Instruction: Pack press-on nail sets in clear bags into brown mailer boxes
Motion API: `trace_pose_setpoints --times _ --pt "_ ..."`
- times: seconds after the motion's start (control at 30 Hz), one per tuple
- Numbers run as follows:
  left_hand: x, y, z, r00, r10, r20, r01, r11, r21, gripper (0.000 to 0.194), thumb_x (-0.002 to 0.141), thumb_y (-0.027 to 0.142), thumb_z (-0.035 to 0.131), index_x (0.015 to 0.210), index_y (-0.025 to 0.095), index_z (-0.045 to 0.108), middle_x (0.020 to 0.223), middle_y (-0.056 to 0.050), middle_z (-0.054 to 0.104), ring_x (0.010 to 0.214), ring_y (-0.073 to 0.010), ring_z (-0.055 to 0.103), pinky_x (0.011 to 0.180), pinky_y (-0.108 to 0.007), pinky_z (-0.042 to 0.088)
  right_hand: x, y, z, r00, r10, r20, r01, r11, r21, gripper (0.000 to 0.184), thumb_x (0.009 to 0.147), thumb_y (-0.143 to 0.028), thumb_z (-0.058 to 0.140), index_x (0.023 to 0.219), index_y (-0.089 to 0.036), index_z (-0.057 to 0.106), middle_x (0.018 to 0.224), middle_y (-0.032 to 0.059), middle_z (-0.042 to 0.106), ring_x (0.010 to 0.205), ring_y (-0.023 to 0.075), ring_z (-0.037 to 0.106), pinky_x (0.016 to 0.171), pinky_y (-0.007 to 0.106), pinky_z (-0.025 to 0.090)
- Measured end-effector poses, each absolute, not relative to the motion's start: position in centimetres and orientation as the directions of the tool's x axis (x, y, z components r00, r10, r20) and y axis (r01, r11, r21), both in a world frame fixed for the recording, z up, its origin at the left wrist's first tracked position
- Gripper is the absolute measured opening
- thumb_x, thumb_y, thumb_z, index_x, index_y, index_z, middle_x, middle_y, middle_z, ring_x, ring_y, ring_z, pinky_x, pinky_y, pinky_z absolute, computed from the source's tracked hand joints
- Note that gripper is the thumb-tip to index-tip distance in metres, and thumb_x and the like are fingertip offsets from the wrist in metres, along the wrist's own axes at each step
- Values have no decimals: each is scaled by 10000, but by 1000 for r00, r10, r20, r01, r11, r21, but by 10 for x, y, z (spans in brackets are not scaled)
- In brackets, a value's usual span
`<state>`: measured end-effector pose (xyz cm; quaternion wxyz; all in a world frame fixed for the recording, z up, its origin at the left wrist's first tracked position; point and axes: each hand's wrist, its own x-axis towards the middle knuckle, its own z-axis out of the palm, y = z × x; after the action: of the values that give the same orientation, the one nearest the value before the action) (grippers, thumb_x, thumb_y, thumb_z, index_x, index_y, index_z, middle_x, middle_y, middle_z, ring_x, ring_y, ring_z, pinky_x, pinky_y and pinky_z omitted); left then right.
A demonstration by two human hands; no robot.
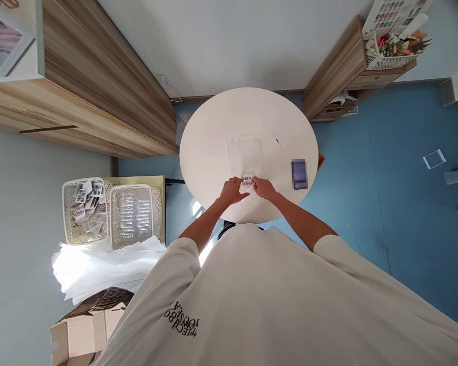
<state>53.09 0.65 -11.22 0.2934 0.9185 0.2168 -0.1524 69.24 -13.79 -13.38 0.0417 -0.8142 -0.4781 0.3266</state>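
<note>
Both hands are at a small clear pack [247, 180] with rows of pinkish-red pieces, near the front of the round white table [209, 132]. My left hand [232, 191] holds the pack's left edge with its fingertips, the thumb stretched out below it. At the right edge, the fingers of my right hand [264, 188] are bent in and pinch the pack. Just beyond the pack, a thin see-through sheet or bag [245, 152] lies flat on the table. The pieces in the pack are too small to make out.
A phone [299, 174] lies at the table's right. To the left stand a white basket [65, 213] of small packs and another basket [152, 213] of clear plastic trays. White sheets [110, 267] and cardboard boxes [86, 335] are below them. Wooden cabinets [110, 66] flank the table.
</note>
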Motion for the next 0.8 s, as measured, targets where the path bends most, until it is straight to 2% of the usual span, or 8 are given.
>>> trace_pose_setpoints --times 0.23,0.33,0.4,0.53,0.6,0.7,0.8 --pt "533 -25 -123 843 295 -450 479 -792 379 688 872 490 793 1437 215 513 1437 -167 586 1387 -375 522 1133 -491 406 694 -156 -136 181 870 -459 850 -373 -371 447 955 -35 472 1319 -192 680 1254 122 741 1161 278 656 1000 399 446" --pt "528 -33 -131 840 286 -460 475 -799 370 722 851 486 810 1441 217 493 1468 -177 569 1402 -379 526 1146 -495 396 690 -162 -137 205 863 -461 851 -390 -351 386 972 -69 469 1242 -185 719 1247 133 725 1155 281 642 993 406 455" --pt "522 -38 -135 838 284 -465 471 -807 357 721 840 419 817 1446 207 488 1485 -201 558 1413 -389 528 1163 -506 382 686 -164 -137 228 863 -451 840 -408 -356 335 1001 -116 465 1194 -187 730 1260 136 713 1154 276 634 979 398 465" --pt "512 -43 -139 830 332 -448 497 -805 324 557 905 204 654 1444 191 515 1437 -217 597 1390 -372 567 1178 -516 384 682 -165 -138 198 904 -379 857 -347 -380 291 985 -116 483 1115 -200 730 1445 129 648 1314 293 560 1070 431 430" --pt "509 -39 -139 818 357 -450 526 -782 336 477 935 153 561 1410 194 553 1366 -196 642 1340 -343 611 1172 -501 402 683 -165 -138 178 914 -364 860 -324 -394 290 975 -99 475 1089 -203 721 1520 112 615 1375 295 526 1110 451 406" --pt "510 -23 -136 776 382 -503 595 -707 382 371 997 170 467 1336 209 614 1259 -158 696 1204 -299 686 1104 -469 473 685 -162 -139 186 904 -385 845 -347 -407 292 1005 -126 449 1113 -208 707 1509 106 635 1345 290 559 1105 456 413" --pt "518 -4 -133 707 434 -558 689 -600 406 350 1060 260 395 1313 246 637 1229 -134 728 1114 -293 713 964 -453 550 688 -153 -139 230 879 -417 816 -408 -409 303 1043 -175 424 1157 -215 701 1366 116 715 1245 286 621 1073 446 434"
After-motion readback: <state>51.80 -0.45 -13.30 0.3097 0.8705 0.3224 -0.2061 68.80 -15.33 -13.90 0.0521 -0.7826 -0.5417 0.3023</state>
